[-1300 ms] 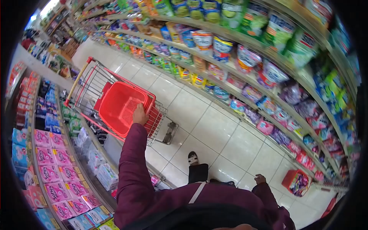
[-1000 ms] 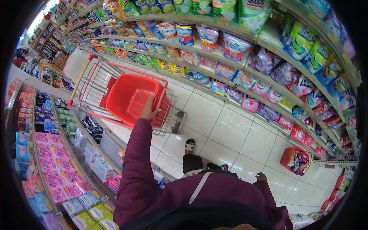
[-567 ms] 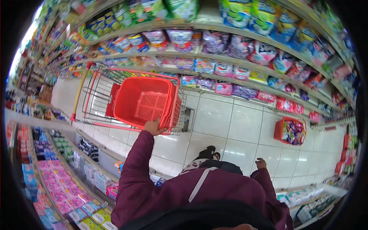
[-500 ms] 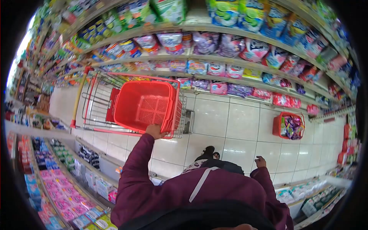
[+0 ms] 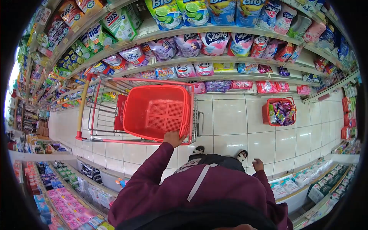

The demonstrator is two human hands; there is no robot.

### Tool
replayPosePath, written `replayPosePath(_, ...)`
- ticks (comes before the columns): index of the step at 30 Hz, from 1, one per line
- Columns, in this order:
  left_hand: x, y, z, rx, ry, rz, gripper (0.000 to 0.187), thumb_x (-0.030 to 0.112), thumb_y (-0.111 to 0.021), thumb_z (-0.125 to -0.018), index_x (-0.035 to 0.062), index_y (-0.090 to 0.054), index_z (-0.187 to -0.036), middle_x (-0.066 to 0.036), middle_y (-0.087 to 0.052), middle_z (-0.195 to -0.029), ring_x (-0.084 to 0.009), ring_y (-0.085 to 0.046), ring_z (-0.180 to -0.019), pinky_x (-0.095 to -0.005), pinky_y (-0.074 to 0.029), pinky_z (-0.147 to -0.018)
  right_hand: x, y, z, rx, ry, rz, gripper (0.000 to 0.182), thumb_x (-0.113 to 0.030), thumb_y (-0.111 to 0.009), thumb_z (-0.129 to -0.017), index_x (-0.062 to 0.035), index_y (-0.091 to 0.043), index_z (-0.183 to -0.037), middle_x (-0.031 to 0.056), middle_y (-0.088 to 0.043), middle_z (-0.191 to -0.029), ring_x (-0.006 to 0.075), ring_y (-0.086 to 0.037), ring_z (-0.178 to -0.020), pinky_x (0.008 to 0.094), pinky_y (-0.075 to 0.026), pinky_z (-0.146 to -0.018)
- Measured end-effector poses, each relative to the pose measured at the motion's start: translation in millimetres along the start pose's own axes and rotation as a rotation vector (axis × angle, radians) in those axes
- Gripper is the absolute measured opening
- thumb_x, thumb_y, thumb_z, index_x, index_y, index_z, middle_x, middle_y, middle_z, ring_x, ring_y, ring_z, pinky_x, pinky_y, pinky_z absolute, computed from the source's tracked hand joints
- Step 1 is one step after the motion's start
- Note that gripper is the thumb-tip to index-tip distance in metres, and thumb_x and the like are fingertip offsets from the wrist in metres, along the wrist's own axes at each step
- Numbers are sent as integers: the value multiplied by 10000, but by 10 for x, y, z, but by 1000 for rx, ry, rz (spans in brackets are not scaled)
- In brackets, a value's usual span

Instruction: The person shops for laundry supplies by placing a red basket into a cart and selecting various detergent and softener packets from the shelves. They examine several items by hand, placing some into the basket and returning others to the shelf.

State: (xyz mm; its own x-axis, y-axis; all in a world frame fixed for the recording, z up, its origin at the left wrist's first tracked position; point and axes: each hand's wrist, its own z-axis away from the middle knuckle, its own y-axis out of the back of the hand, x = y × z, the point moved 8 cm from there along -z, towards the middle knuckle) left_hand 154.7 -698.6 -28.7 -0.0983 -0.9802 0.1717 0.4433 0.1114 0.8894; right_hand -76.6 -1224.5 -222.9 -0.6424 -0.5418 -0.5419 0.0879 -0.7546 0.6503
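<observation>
My left hand (image 5: 173, 138) is closed at the near front corner of a shopping cart (image 5: 85, 107), where the cart's red rim and the basket's edge meet. Its fingertips are partly hidden. A red plastic basket (image 5: 156, 91) with a perforated bottom sits in the cart, with nothing inside it. Low at my right side, my right hand (image 5: 258, 165) holds nothing, its fingers loosely apart. Nearest to it, on the tiled floor, stands a second red basket (image 5: 271, 120) filled with colourful packets (image 5: 283, 112).
Shelves of detergent and cleaner pouches (image 5: 214, 42) run along the far side. Low displays of boxed goods (image 5: 69, 203) line the near left, with more packs (image 5: 287, 186) at the near right. White floor tiles (image 5: 228, 130) lie between.
The cart and its basket have shifted right, along with my left hand. The filled floor basket now appears further left and higher. Both my feet now show.
</observation>
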Motion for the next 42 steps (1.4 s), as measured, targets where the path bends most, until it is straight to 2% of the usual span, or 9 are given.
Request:
replayPosePath(3,500,105,-78,79,38,172,314,323,-518,-757,33,-552,-873,-153,-589,-700,-291,-595,-692,-406,-463,-644,-1531,445,-316,33,336,-157,300,-73,-566,-748,-15,-533,-1040,123,-592,-935,178,-577,-850,276,-464,-709)
replayPosePath(5,455,26,-236,538,-212,1034,169,146,-494,-783,46,-534,-914,-112,-570,-745,-230,-571,-736,-351,-441,-687,-2553,519,-389,-93,542,-320,421,-25,-556,-767,-90,-444,-1168,81,-551,-994,168,-536,-898,279,-462,-731)
replayPosePath(7,269,215,-168,852,-2,1243,173,23,-478,-774,26,-520,-942,-110,-530,-823,-199,-521,-813,-303,-404,-750,-3400,460,-288,-311,620,-369,550,-47,-598,-755,-119,-351,-1240,124,-453,-1146,248,-512,-979,316,-490,-718)
replayPosePath(11,-263,784,-30,1209,306,338,397,120,-596,-723,-31,-432,-1052,-196,-472,-1009,-323,-459,-964,-390,-363,-828,-4387,349,-161,-201,1107,-34,674,-226,-628,-745,-36,-269,-1283,225,-329,-1250,363,-350,-1152,399,-360,-922)
replayPosePath(18,-1469,187,-545,700,767,555,739,389,-724,-613,-57,-402,-1106,-267,-464,-1091,-391,-480,-1002,-420,-410,-831,-4441,518,-747,-43,693,210,807,-177,-657,-662,48,-192,-1282,248,-297,-1275,376,-293,-1184,394,-307,-968)
replayPosePath(20,-1402,-265,-777,263,889,865,824,453,-720,-599,-60,-399,-1159,-275,-466,-1133,-354,-488,-1033,-406,-404,-857,-4398,621,-857,10,711,223,810,-136,-646,-641,49,-189,-1283,246,-315,-1262,378,-300,-1177,395,-310,-965)
replayPosePath(25,-482,-568,-1135,-198,721,1592,608,350,-667,-705,9,-457,-1162,-152,-580,-1023,-249,-578,-904,-420,-477,-745,-4137,889,-1199,144,748,123,818,-5,-578,-585,43,-177,-1296,238,-366,-1224,381,-345,-1134,388,-301,-960)
replayPosePath(34,350,-601,-1349,-153,413,2129,504,411,-607,-720,76,-540,-1091,-74,-614,-973,-217,-583,-865,-392,-448,-806,-3830,1458,-1497,124,750,19,830,43,-560,-594,-13,-173,-1326,230,-337,-1277,361,-373,-1138,358,-311,-953)
replayPosePath(42,820,-451,-1048,-286,671,1985,513,283,-638,-673,59,-492,-1112,-122,-593,-979,-294,-580,-856,-468,-447,-798,-3673,1751,-1591,273,782,54,766,13,-519,-619,-30,-213,-1320,226,-438,-1153,369,-413,-1033,400,-342,-905)
